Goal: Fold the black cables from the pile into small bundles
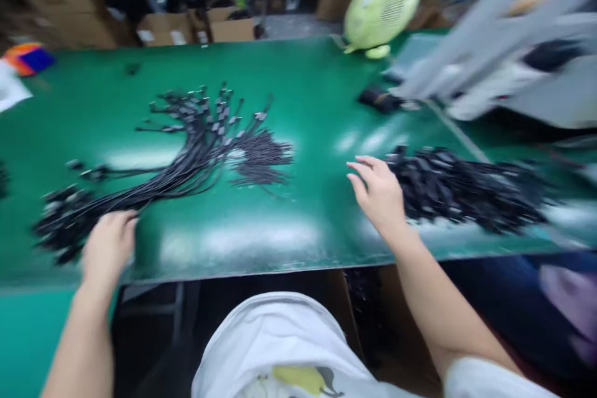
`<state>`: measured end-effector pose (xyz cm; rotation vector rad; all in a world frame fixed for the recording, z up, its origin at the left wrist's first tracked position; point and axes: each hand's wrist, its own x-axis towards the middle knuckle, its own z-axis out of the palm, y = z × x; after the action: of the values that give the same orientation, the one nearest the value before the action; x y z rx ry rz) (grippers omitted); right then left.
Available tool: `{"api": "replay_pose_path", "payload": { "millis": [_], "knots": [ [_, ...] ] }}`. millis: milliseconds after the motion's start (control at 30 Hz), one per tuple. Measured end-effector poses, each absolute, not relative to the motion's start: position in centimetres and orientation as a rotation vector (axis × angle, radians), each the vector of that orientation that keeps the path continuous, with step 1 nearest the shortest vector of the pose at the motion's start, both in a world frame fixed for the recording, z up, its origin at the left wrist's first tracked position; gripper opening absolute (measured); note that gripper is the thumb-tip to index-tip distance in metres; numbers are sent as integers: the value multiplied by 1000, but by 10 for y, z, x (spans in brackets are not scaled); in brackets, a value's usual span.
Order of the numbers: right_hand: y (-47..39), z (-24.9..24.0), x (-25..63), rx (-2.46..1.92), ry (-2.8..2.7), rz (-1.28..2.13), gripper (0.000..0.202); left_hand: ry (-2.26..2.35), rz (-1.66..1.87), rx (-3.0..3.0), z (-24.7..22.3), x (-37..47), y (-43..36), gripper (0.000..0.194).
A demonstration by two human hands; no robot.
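Observation:
A bundle of thin black cables (172,177) with small connectors at its ends lies across the left half of the green table. My left hand (109,239) is at the bundle's near edge, its fingers pressed together at the cables; whether they grip any is hidden. Over the table at the right, my right hand (377,189) has its fingers apart and holds nothing. Just beside it lies a pile of black cables (466,189). The cables' loose ends (263,158) fan out toward the table's middle.
The green table (303,224) has its near edge at my body. A light green fan-like device (387,6) stands at the back, a small black bundle (380,99) before it. A grey machine (527,68) is at the right. Cardboard boxes (231,28) stand beyond the table.

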<state>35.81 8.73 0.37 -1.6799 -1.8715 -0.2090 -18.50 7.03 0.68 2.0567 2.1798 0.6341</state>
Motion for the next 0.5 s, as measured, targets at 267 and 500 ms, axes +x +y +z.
{"api": "replay_pose_path", "payload": {
  "millis": [267, 500],
  "knots": [
    [66, -26, 190, -1072, -2241, 707, 29, 2288, 484, 2190, 10, -193, 84, 34],
    [59, -36, 170, -1194, -2128, 944, 50, 2332, 230, 2280, 0, -189, 118, 40]
  ]
}}
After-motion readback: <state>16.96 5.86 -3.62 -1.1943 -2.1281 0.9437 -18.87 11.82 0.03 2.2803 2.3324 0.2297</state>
